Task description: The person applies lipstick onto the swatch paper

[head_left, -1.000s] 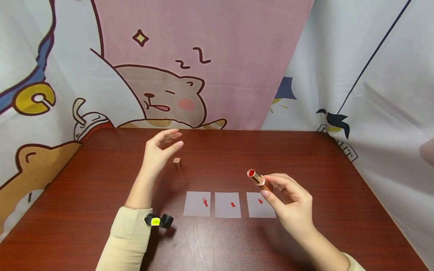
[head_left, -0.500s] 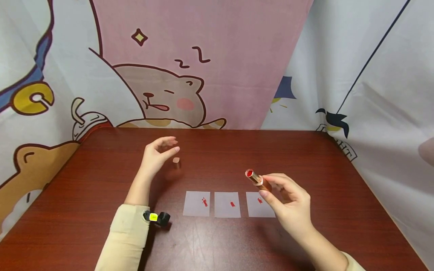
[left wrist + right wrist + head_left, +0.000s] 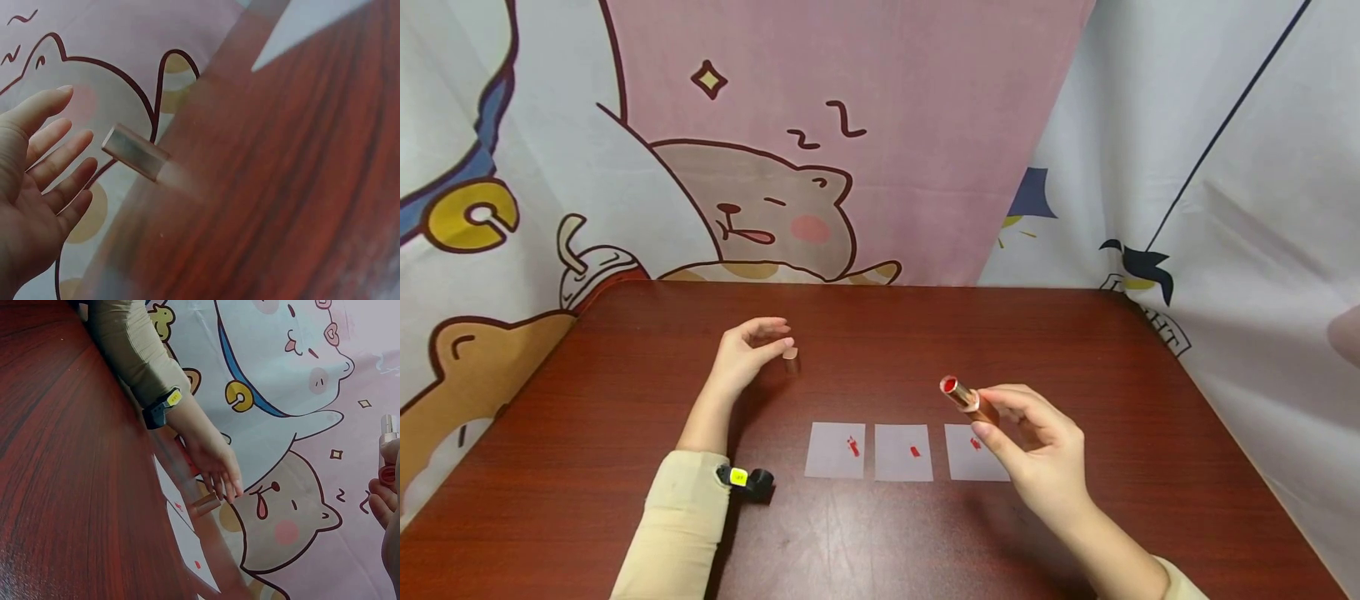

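My right hand [image 3: 1048, 458] pinches an uncapped lipstick [image 3: 962, 397] by its base, its red tip tilted up and to the left. At the right edge of the right wrist view the lipstick [image 3: 387, 428] shows only partly. The rose-gold lipstick cap [image 3: 792, 362] stands upright on the table. Just left of it is my left hand [image 3: 739, 358], thumb and fingers spread apart. In the left wrist view a gap shows between the straight fingers of this hand [image 3: 40, 200] and the cap [image 3: 134, 153].
Three white paper squares lie in a row: a left one [image 3: 829, 458], a middle one [image 3: 895, 463] and a right one [image 3: 964, 464], each with a red smear. My right hand partly covers the right one. A cartoon-printed cloth [image 3: 925, 167] hangs behind the brown table [image 3: 865, 542].
My left hand has come down toward the table, closer beside the cap. The right hand, still holding the lipstick, has drifted slightly left.
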### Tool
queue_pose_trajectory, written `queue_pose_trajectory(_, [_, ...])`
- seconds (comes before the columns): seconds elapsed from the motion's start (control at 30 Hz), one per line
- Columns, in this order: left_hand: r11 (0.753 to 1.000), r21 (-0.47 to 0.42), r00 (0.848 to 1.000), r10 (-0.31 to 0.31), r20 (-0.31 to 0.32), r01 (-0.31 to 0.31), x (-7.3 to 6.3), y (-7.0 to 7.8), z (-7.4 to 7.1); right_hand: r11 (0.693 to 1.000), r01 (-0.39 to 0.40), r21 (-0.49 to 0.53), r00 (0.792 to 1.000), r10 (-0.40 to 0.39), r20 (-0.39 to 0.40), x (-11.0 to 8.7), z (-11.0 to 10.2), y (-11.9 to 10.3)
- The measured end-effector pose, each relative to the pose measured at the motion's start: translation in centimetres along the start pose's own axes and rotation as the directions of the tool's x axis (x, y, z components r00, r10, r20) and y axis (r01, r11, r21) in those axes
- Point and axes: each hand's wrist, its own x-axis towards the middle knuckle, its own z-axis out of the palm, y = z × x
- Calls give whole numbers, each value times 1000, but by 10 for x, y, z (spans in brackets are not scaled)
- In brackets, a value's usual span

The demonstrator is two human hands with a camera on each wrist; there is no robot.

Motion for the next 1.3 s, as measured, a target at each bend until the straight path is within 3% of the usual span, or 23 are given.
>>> queue_pose_trajectory(0.17, [1000,23,999,-18,40,17,1,-10,-2,1000,-1,7,1000,1,2,0,0,0])
queue_pose_trajectory(0.47, [999,28,997,-33,76,31,13,-50,-2,1000,6,2,1000,-6,3,1,0,0])
queue_pose_trajectory(0.73, [997,54,992,-62,114,56,12,-55,-2,1000,12,9,1000,-12,8,1,0,0])
queue_pose_trajectory(1.3, [994,100,994,-57,93,48,12,-58,0,1000,19,19,1000,-20,15,1,0,0])
